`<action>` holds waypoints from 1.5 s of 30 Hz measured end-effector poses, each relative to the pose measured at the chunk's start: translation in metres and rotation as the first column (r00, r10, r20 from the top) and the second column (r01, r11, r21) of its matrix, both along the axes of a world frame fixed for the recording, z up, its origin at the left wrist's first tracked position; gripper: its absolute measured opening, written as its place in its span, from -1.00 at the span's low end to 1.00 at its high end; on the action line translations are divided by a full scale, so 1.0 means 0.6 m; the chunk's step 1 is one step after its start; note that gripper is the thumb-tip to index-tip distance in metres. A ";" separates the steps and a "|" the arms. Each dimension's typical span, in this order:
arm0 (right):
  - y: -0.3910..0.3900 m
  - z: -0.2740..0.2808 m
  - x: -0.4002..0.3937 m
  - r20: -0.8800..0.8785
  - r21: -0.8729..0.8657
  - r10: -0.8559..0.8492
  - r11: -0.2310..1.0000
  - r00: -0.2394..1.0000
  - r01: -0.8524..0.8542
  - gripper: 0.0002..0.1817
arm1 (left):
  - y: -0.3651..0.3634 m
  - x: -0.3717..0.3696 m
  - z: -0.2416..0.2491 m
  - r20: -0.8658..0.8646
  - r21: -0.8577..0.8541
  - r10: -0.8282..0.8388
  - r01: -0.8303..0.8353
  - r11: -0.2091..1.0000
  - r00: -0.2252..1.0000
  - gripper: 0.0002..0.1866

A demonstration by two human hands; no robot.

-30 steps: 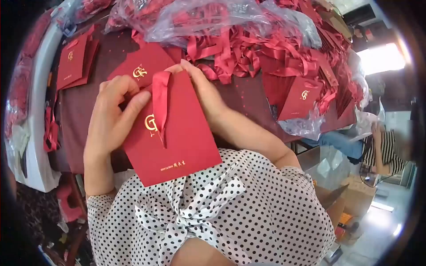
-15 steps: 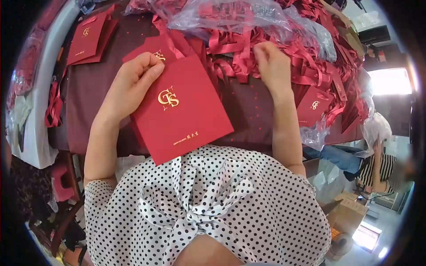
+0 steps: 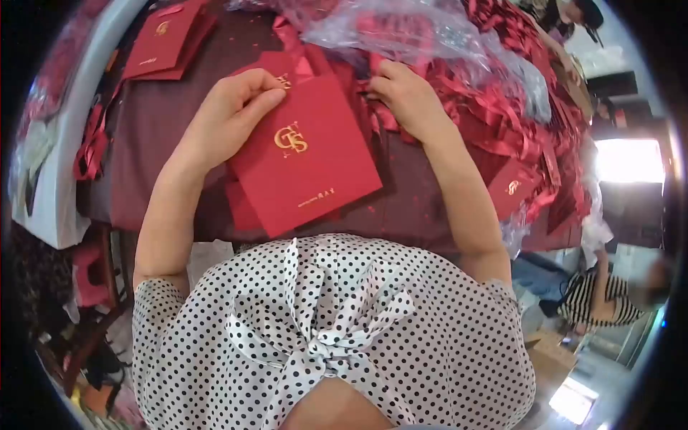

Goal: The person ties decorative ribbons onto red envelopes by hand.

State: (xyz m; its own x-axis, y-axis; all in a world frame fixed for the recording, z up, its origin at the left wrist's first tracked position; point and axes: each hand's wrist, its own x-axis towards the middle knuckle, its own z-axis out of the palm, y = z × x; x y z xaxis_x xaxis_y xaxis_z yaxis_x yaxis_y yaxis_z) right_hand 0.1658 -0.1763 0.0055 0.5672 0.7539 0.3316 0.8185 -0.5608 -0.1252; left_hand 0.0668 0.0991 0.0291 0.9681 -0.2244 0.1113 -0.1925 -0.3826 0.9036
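Observation:
My left hand (image 3: 240, 111) is closed on the upper left edge of a red paper gift bag (image 3: 315, 168) with a gold monogram and small gold lettering. The bag is tilted, and a red ribbon handle (image 3: 304, 66) shows at its top. More red bags lie partly hidden behind and under it. To the right of the bag, my right hand (image 3: 407, 100) has its fingers curled in a pinch at a red ribbon (image 3: 378, 64), beside a heap of loose ribbons (image 3: 476, 132). The fingertips are partly hidden.
Red bags (image 3: 163, 41) lie at the far left of the dark cloth-covered table (image 3: 154, 143). Clear plastic wrap (image 3: 401, 29) covers part of the ribbon heap. Another bag (image 3: 512, 185) lies at right. A person in a striped top (image 3: 602, 297) and a cardboard box (image 3: 550, 356) are beyond.
My right hand has moved left over the ribbons, closer to the gift bag. My left hand keeps its hold on the bag, which sits slightly higher and further right in view.

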 end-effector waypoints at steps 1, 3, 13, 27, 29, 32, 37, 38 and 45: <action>0.004 -0.005 0.008 0.046 -0.075 0.012 0.997 0.999 -0.009 -0.83 | 0.000 0.001 -0.002 0.003 -0.039 0.001 -0.001 0.999 1.000 -0.82; -0.002 0.001 0.014 0.077 -0.079 0.075 0.994 0.994 -0.069 -0.84 | 0.003 0.000 0.000 -0.017 -0.059 0.003 -0.004 0.998 1.000 -0.84; -0.024 -0.004 0.017 -0.074 -0.120 0.071 0.990 0.995 -0.080 -0.82 | 0.004 -0.004 0.003 -0.080 -0.057 -0.057 0.052 0.997 0.995 -0.90; 0.076 0.070 -0.157 -0.335 0.432 -0.008 0.887 0.942 0.161 -0.89 | -0.017 -0.022 0.009 -0.030 -0.102 -0.120 0.116 0.988 0.992 -0.94; 0.078 0.075 -0.157 -0.393 0.491 0.057 0.857 0.918 0.157 -0.90 | -0.024 -0.030 -0.001 -0.048 -0.253 -0.138 0.121 0.960 0.989 -0.94; 0.071 0.074 -0.159 -0.341 0.469 0.103 0.880 0.935 0.074 -0.91 | -0.013 -0.032 -0.002 0.099 0.032 -0.227 0.225 0.974 0.969 -0.89; 0.075 0.068 -0.181 -0.408 0.455 0.140 0.888 0.902 0.068 -0.89 | -0.020 -0.013 0.049 -0.215 0.111 -0.387 0.416 0.903 0.897 -0.87; 0.072 0.067 -0.180 -0.394 0.463 0.150 0.885 0.907 0.055 -0.89 | -0.027 -0.013 0.045 -0.215 0.063 -0.378 0.399 0.915 0.901 -0.88; 0.054 0.043 -0.180 -0.329 0.596 0.120 0.796 0.937 0.107 -0.88 | -0.057 -0.016 -0.020 -0.320 -0.560 -0.487 0.253 0.789 0.812 -0.90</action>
State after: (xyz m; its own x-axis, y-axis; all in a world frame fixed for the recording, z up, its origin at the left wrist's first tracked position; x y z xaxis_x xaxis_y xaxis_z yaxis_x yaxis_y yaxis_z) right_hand 0.0577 -0.1441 0.0311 0.7227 0.4715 0.5053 0.6647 -0.2737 -0.6952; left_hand 0.0572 0.0647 0.0170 0.7882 -0.6073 -0.0995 0.2219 0.1296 0.9664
